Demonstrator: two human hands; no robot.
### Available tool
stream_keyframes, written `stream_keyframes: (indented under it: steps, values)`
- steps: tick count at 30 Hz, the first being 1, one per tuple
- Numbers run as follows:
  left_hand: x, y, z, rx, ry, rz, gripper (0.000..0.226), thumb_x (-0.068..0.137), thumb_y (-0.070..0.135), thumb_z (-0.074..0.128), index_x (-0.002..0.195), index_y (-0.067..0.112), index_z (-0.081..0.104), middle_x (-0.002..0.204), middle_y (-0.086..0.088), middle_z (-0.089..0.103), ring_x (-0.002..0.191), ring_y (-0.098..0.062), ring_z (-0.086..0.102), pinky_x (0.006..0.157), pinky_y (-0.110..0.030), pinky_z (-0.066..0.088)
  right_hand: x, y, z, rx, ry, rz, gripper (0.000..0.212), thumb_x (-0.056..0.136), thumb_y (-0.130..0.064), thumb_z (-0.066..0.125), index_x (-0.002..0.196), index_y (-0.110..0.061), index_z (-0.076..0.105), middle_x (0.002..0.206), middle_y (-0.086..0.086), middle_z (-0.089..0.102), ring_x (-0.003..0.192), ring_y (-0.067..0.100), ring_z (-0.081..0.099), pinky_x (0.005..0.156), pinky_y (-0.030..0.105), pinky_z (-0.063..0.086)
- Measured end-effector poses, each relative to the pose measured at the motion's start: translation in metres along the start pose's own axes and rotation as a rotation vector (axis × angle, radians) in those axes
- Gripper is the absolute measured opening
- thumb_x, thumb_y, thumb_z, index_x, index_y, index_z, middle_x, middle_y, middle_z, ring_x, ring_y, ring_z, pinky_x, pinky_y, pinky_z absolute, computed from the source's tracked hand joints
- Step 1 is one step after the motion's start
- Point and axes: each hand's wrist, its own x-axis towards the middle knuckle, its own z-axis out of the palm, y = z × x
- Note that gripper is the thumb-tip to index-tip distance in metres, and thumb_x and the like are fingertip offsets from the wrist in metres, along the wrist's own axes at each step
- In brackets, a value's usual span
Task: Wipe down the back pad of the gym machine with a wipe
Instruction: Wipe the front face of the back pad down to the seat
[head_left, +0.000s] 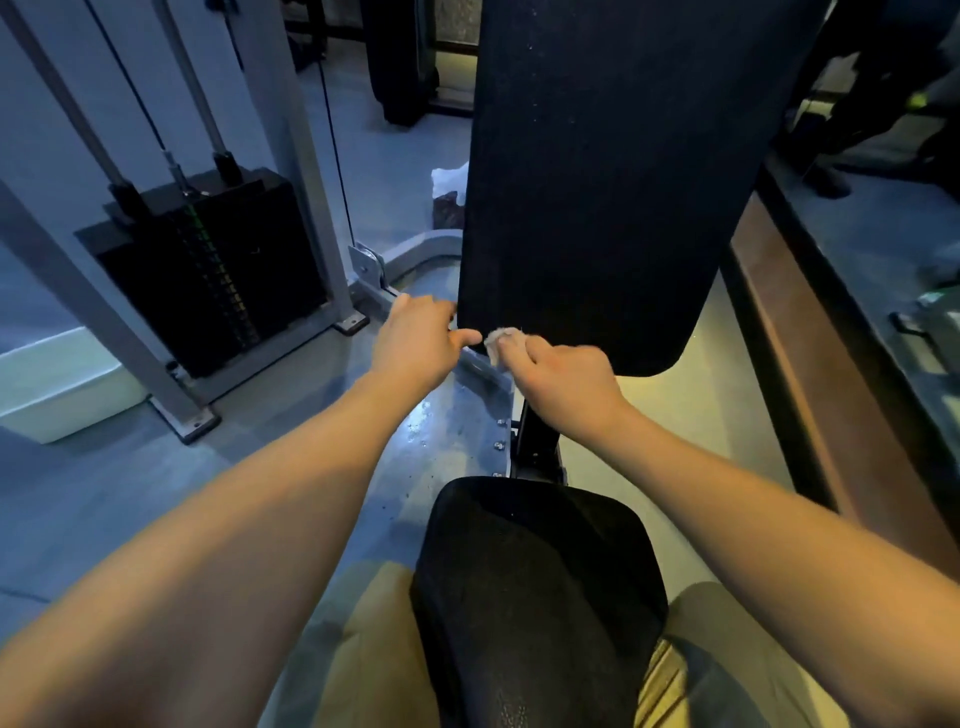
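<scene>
The right hand (566, 384) pinches a small crumpled wipe (501, 340) at the bottom left corner of the back pad (613, 182). The left hand (415, 338) curls beside that edge; whether it grips anything, I cannot tell. A wad that small could slip free, leaving most of the pad unwiped.

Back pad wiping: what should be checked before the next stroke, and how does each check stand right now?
1. Wipe pinched in the right hand: ok.
2. Wipe meeting the back pad at its lower left corner: ok, as far as the head view shows.
3. Left hand at the pad's left edge, beside the wipe, not in the way of an upward stroke: ok.
4. Left hand gripping that edge firmly: cannot tell.
5. Wipe damp enough: cannot tell.
6. Pad face above the wipe unobstructed: ok.
</scene>
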Motion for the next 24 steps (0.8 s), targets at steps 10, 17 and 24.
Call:
stream_keyframes:
  steps: [10,17,24]
  values:
    - [-0.002,0.001,-0.002,-0.070,-0.089,-0.013,0.027,0.098,0.038,0.063,0.089,0.013,0.066,0.082,-0.004,0.062,0.084,-0.027,0.056,0.066,-0.036,0.046,0.097,0.032,-0.032,-0.031,0.284,0.252,0.027,0.098,-0.026,0.056,0.122,-0.018,0.066,0.093,0.002,0.069,0.049,0.026,0.061,0.040,0.027,0.029]
    - [-0.011,-0.033,-0.022,-0.043,-0.069,-0.017,0.031,0.097,0.022,0.053,0.118,0.008,0.071,0.113,-0.011,0.072,0.106,-0.032,0.064,0.090,-0.045,0.055,0.007,-0.001,-0.004,0.054,-0.097,-0.261,0.019,0.080,-0.016,0.075,0.098,-0.019,0.069,0.073,0.000,0.058,0.040,0.022,0.051,0.043,0.026,0.015]
    - [-0.017,-0.033,-0.034,-0.153,0.013,-0.073,0.040,0.099,0.018,0.047,0.136,0.012,0.064,0.139,-0.008,0.062,0.126,-0.027,0.058,0.104,-0.038,0.048,0.127,0.031,-0.057,-0.077,0.376,0.226,0.017,0.104,-0.030,0.049,0.116,-0.026,0.060,0.081,0.000,0.062,0.045,0.024,0.055,0.041,0.026,0.023]
